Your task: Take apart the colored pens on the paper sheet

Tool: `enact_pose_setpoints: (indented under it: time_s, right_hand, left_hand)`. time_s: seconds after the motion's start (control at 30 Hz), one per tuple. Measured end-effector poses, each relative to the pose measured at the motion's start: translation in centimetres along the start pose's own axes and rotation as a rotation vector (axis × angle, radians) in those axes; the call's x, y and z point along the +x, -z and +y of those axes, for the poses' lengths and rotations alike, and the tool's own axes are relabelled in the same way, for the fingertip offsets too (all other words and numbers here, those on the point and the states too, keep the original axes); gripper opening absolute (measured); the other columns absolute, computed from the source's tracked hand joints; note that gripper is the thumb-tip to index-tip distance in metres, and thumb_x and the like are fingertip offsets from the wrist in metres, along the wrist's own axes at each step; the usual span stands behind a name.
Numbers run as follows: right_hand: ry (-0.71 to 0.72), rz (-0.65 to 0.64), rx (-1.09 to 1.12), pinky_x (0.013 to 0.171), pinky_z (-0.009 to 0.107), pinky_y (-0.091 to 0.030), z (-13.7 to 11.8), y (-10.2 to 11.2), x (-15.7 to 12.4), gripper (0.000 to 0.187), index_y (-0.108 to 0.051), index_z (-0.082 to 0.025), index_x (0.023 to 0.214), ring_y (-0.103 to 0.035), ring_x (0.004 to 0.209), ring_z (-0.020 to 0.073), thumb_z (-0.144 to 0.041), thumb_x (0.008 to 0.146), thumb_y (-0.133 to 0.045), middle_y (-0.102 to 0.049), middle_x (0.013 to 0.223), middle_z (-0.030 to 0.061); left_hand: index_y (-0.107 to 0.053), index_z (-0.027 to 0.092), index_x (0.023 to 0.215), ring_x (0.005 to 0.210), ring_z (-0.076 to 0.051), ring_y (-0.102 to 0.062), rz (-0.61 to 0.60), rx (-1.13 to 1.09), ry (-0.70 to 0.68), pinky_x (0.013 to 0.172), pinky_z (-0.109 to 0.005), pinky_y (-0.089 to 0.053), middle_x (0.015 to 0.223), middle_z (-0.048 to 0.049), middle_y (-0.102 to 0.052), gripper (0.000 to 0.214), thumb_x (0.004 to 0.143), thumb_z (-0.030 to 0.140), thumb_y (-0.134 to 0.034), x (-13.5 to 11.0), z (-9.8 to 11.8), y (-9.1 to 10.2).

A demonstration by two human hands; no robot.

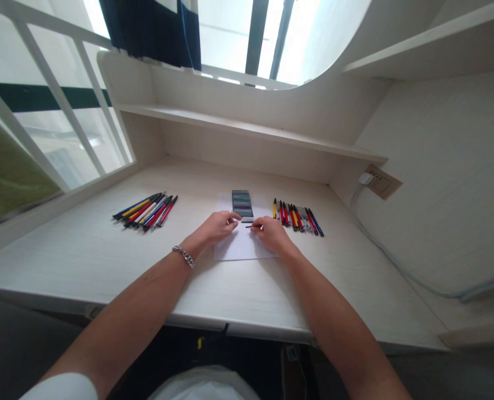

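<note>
My left hand (222,225), with a ring on one finger, rests over the left side of the white paper (247,250). Its fingers are bent, and thumb and index finger look a little apart. By its fingertips lies a small grey piece with a dark edge (247,220); whether they touch is unclear. On the right, my right hand (267,230) is closed in a pinch on a thin dark stick (248,226), its tip pointing left. Just behind both hands, a phone (242,204) with a lit screen lies on the paper.
To the left lies a fanned pile of several pens (147,211) in mixed colours. Several more pens (297,216) form a row at right. A shelf (247,129) spans the desk's back. A white cable (380,250) runs from a wall socket (382,180) along the right wall.
</note>
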State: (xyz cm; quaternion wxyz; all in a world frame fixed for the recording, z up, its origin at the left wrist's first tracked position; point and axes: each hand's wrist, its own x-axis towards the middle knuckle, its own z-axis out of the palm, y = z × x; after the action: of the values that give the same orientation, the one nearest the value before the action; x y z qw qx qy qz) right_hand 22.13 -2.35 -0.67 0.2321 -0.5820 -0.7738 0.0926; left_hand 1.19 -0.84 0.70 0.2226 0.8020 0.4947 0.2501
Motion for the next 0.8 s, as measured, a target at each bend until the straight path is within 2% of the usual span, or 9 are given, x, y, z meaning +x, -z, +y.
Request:
enact_pose_setpoints:
  time_s: [0.13,0.23,0.37,0.47,0.53,0.67,0.8]
  right_hand:
    - [-0.038,-0.038,-0.056,0.080,0.028,-0.044,-0.1,-0.3,-0.1,0.016,-0.079,-0.022,0.094,-0.065,0.091,0.0215,-0.025,0.089,-0.065,-0.074,0.098,0.0084]
    - [-0.059,-0.005,-0.039,0.082,0.028,-0.044,-0.1,-0.3,0.0,0.016,-0.078,-0.022,0.099,-0.065,0.092,0.0206,-0.025,0.088,-0.066,-0.074,0.100,0.0075]
    - [-0.001,0.063,0.195,0.080,0.028,-0.046,-0.4,-0.1,0.0,0.015,-0.076,-0.020,0.095,-0.065,0.086,0.0174,-0.025,0.091,-0.062,-0.074,0.093,0.0047]
    - [0.035,0.056,0.402,0.078,0.028,-0.048,-0.9,-0.3,-0.2,0.014,-0.072,-0.020,0.095,-0.066,0.083,0.0165,-0.030,0.089,-0.065,-0.074,0.092,0.0031]
    - [0.042,0.038,0.460,0.079,0.028,-0.048,-1.2,-0.5,-0.3,0.013,-0.071,-0.020,0.094,-0.066,0.083,0.0163,-0.030,0.087,-0.068,-0.074,0.092,0.0023]
    - [0.013,0.031,0.477,0.076,0.027,-0.048,-1.1,-0.5,-0.2,0.006,-0.070,-0.019,0.088,-0.065,0.079,0.0153,-0.021,0.082,-0.069,-0.073,0.086,0.0009]
    - [-0.007,0.031,0.435,0.074,0.027,-0.048,-0.3,0.6,0.0,0.006,-0.071,-0.018,0.086,-0.064,0.076,0.0152,-0.016,0.080,-0.070,-0.072,0.082,0.0014]
  left_hand:
    - [-0.073,0.016,0.115,0.086,-0.021,-0.068,-0.006,-0.017,-0.011,0.080,-0.029,-0.051,0.097,-0.0081,-0.076,0.036,0.085,0.021,-0.055,-0.1,0.0,0.0]
    - [-0.073,0.016,0.112,0.087,-0.021,-0.069,0.015,-0.069,-0.042,0.082,-0.031,-0.052,0.098,-0.0087,-0.076,0.033,0.082,0.021,-0.058,-0.1,-0.1,-0.1]
    - [-0.073,0.017,0.102,0.085,-0.021,-0.069,0.030,-0.131,-0.073,0.084,-0.032,-0.053,0.099,-0.0083,-0.077,0.025,0.079,0.022,-0.065,-0.1,-0.3,-0.3]
    - [-0.074,0.017,0.095,0.086,-0.021,-0.069,0.031,-0.152,-0.105,0.084,-0.032,-0.053,0.095,-0.0073,-0.077,0.019,0.078,0.023,-0.067,-0.1,-0.3,-0.6]
    - [-0.074,0.018,0.092,0.087,-0.021,-0.070,0.035,-0.182,-0.116,0.083,-0.032,-0.054,0.094,-0.0071,-0.077,0.017,0.077,0.024,-0.068,-0.1,-0.4,-0.8]
    - [-0.074,0.017,0.093,0.089,-0.022,-0.070,0.038,-0.256,-0.114,0.082,-0.032,-0.055,0.095,-0.0081,-0.076,0.021,0.074,0.026,-0.071,0.0,-0.5,-0.9]
    - [-0.074,0.018,0.095,0.085,-0.021,-0.069,0.050,-0.209,-0.112,0.078,-0.031,-0.054,0.094,-0.0069,-0.077,0.024,0.075,0.029,-0.071,0.1,-0.8,-0.6]
